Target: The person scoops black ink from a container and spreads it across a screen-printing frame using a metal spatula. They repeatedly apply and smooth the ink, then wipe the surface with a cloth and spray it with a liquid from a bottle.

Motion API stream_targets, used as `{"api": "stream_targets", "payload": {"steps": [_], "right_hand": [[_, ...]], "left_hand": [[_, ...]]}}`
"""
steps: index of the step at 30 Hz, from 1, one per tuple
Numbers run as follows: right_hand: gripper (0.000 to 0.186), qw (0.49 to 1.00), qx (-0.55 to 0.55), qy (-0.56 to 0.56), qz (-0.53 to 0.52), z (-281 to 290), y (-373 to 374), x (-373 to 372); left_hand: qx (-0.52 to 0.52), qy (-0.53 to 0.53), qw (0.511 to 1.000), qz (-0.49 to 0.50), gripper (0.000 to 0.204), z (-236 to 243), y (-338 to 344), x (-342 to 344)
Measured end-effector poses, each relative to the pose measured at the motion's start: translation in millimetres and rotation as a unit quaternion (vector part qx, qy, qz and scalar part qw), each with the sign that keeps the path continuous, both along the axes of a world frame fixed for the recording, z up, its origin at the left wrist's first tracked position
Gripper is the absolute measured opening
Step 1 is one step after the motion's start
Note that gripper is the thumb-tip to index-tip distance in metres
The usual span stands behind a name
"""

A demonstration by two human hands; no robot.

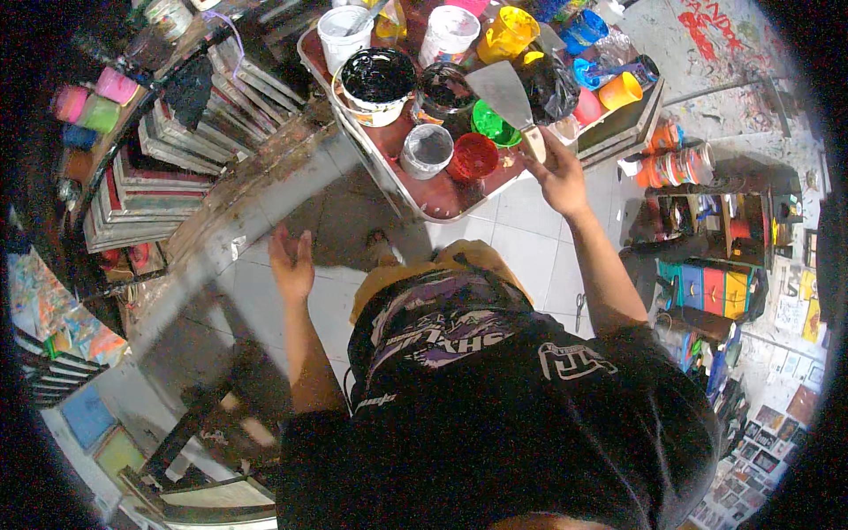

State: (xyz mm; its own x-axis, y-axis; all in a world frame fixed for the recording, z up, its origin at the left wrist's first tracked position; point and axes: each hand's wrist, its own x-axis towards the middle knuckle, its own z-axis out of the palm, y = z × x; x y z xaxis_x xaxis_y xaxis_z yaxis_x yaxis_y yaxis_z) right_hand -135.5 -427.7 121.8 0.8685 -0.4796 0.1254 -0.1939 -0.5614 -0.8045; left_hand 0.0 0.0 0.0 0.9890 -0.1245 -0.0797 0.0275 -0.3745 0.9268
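Observation:
My right hand (pixel 555 172) grips the pale handle of a wide metal scraper (pixel 499 93), whose blade is over the paint tubs. Below the blade are a green tub (pixel 495 134) and a dark tub (pixel 442 110). A red tub (pixel 473 163), a grey tub (pixel 427 146) and a white bucket of black paint (pixel 371 102) share the dark red tray table (pixel 424 199) with white, yellow and blue containers. My left hand (pixel 290 256) hangs in the air left of the table, fingers apart and holding nothing.
Stacked frames (pixel 177 159) and paint jars (pixel 115 84) line the left side. A slatted rack (pixel 53 371) is at lower left. At right stand stacked containers (pixel 676 163) and a coloured drawer cabinet (pixel 715 291). Tiled floor (pixel 548 256) shows around my legs.

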Motion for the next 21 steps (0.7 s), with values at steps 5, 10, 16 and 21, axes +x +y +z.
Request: {"api": "stream_targets", "payload": {"steps": [5,10,16,21], "right_hand": [[0.052,0.973,-0.187,0.132,0.030,32,-2,26],[0.051,0.963,-0.221,0.141,0.059,33,-30,20],[0.053,0.951,-0.246,0.157,0.099,33,-45,28],[0.055,0.944,-0.263,0.147,0.133,27,-56,28]], "left_hand": [[0.061,-0.011,0.998,0.008,0.049,56,-37,32],[0.024,-0.004,1.000,-0.011,0.050,51,-75,6],[0.087,-0.003,0.996,-0.007,0.050,55,-95,-16],[0.083,-0.012,0.996,0.030,0.050,52,-101,-23]]}}
